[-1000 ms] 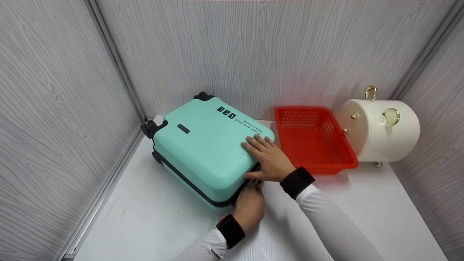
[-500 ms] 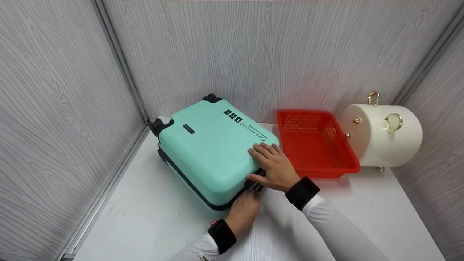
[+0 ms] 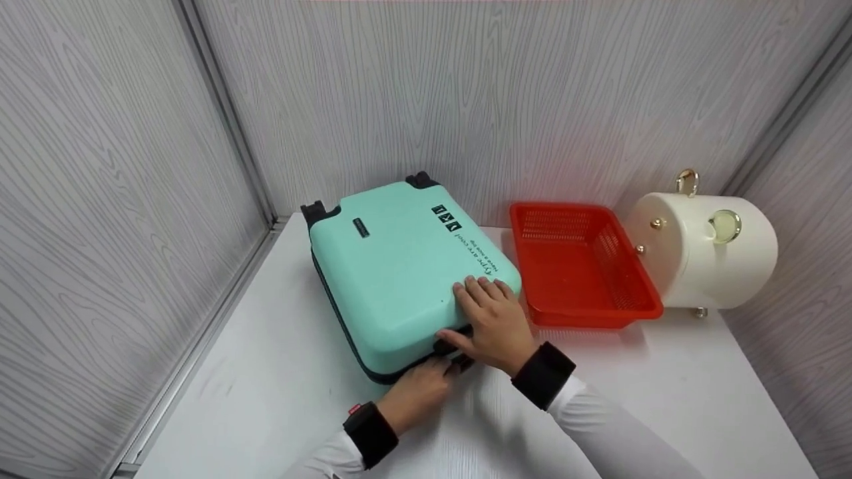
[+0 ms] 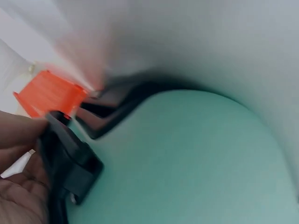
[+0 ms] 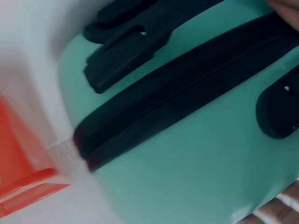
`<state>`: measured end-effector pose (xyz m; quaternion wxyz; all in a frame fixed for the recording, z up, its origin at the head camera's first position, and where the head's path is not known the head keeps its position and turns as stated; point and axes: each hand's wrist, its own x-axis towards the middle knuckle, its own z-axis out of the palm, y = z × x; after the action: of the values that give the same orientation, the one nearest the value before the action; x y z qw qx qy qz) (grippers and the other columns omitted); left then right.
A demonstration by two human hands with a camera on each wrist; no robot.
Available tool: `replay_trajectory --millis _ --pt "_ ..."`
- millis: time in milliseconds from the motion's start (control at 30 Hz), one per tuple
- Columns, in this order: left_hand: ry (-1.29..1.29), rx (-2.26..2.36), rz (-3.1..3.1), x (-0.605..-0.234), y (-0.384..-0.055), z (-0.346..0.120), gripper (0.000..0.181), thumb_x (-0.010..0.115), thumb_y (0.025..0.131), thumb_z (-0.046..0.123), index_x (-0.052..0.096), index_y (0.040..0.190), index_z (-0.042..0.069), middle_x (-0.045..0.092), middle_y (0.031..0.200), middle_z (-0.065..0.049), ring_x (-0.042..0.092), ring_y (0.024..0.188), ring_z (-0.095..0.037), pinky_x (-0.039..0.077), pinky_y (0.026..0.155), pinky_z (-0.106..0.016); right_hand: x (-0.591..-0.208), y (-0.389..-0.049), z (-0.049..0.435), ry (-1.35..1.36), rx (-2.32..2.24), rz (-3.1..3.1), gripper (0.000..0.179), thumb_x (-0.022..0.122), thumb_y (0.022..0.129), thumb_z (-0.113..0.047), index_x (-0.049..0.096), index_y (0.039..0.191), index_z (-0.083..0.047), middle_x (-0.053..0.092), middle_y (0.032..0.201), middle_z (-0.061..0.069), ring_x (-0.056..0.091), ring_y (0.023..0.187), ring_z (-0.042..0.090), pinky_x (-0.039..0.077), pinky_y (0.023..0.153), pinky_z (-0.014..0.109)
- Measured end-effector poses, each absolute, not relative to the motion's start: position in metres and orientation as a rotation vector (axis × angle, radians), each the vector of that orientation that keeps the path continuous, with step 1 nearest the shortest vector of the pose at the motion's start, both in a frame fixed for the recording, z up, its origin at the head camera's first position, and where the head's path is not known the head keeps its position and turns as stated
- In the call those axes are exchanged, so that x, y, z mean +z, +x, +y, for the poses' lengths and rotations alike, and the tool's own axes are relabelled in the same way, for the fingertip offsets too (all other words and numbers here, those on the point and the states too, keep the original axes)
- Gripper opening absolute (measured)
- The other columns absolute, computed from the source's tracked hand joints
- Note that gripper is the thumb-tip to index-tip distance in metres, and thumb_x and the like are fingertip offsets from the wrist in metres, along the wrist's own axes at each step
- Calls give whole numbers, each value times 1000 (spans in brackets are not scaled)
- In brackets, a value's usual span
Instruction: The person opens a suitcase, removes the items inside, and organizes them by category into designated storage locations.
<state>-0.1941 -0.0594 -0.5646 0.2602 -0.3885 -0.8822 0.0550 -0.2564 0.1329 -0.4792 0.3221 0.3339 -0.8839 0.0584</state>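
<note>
Lying on the tabletop (image 3: 259,392) beneath the right hand (image 3: 494,324), fingers outspread: one mint suitcase (image 3: 393,279), likely stiff, slippery, bulky; best gripped by black handle (image 4: 78,175), where left hand (image 3: 418,392) curls its fingers.

This is a booth-like work area; home, shop or lab cannot be told. Wood-grain panels (image 3: 373,86) with grey metal strips (image 3: 225,106) enclose a white tabletop (image 3: 266,386).
</note>
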Motion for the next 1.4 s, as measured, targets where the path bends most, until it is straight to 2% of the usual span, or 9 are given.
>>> replay_trajectory --millis 233,433,633,800,900,1000,1133,1233,1400 --pt "-1251 45 -2389 -563 -198 -100 27 82 91 5 76 117 8 73 114 -4 72 101 -17 59 87 -27 -483 -239 108 777 75 -2260 73 74 96 -64 69 133 -1 74 126 20 68 114 37 54 101 53" --pt "-1294 -122 -2467 -556 -203 -130 28 82 90 -1 77 116 8 75 113 -2 75 101 -17 61 87 -28 -480 -229 97 780 63 -2249 63 86 91 -47 70 135 -5 76 126 17 70 113 33 54 98 50" --pt "-1221 -152 -2534 -552 -203 -140 21 81 94 4 78 114 10 76 110 0 75 100 -17 61 86 -31 -473 -225 108 896 241 -2338 57 88 91 -35 71 139 -8 74 138 13 69 124 31 52 107 52" --pt "-1100 -106 -2566 -552 -196 -126 20 85 88 4 76 105 9 75 100 -1 73 88 -18 61 76 -33 -466 -227 141 960 706 -2465 52 86 94 -21 69 141 -7 64 151 15 60 138 35 50 117 52" --pt "-993 -47 -2560 -554 -193 -112 18 83 85 5 76 101 7 74 90 -3 70 76 -18 59 66 -32 -469 -233 163 849 897 -2462 52 85 94 -14 67 142 -4 60 153 18 58 142 39 52 116 54" --pt "-907 -12 -2594 -557 -189 -97 14 79 89 8 76 102 4 73 86 -5 68 69 -18 57 59 -32 -477 -240 180 690 1040 -2434 48 81 97 -8 65 142 1 63 150 22 60 140 41 51 115 57" --pt "-833 -11 -2685 -563 -187 -81 10 74 95 12 72 100 4 70 86 -6 68 69 -19 56 57 -33 -492 -247 194 517 1241 -2413 39 72 102 -1 64 138 8 69 137 27 68 126 42 54 109 59" --pt "-787 -44 -2731 -566 -187 -74 8 71 98 12 70 96 4 69 84 -6 68 69 -20 55 56 -34 -504 -248 199 387 1354 -2453 34 67 105 0 65 137 9 72 131 29 71 117 41 59 102 57" --pt "-734 -179 -2778 -568 -189 -71 17 67 105 16 68 91 5 68 80 -6 68 67 -23 54 54 -38 -522 -252 203 242 1423 -2553 31 64 107 -4 66 136 7 73 130 27 72 115 39 59 103 56"
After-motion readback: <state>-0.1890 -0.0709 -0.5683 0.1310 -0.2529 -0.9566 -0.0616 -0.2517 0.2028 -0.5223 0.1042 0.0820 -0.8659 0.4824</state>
